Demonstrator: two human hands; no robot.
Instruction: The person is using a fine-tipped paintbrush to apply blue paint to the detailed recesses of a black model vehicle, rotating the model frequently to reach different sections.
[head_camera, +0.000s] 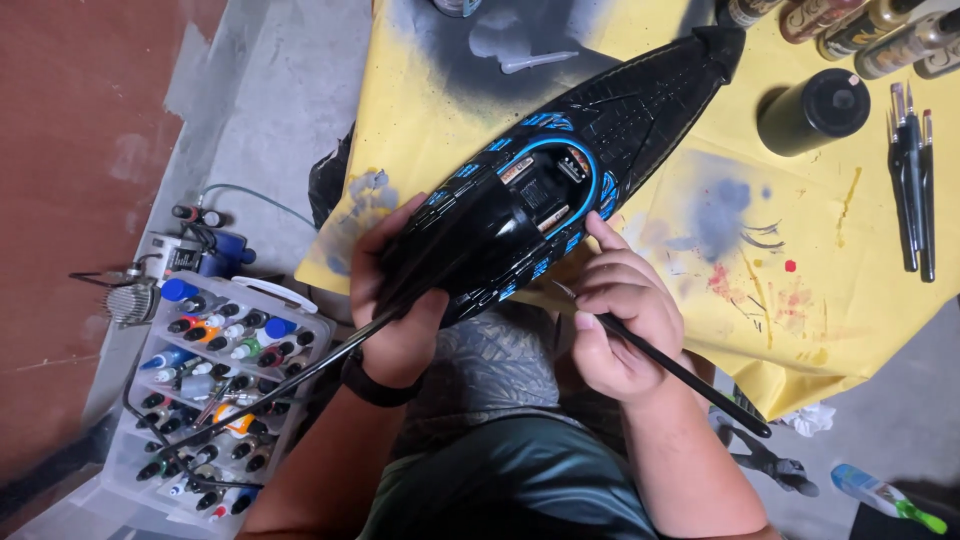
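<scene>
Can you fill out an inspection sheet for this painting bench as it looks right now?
Surface: yellow cloth, stained with black, blue and red paint.
Job's things: black model ship with blue markings; thin brush.
Clutter: spare brushes, black jar, bottles at the far edge.
Grips: left hand holds the hull; right hand holds the brush.
Cables: hose by the floor equipment.
Surroundings: paint-bottle tray on the floor.

Worktop (860, 330) has a paint-stained yellow cover; black cylindrical can (812, 110) and a row of dark brushes (912, 180) at its right side. Clear organiser of small paint bottles (215, 385) on the grey floor (270, 110) at left. Green-tipped bottle (885, 497) lies bottom right.
</scene>
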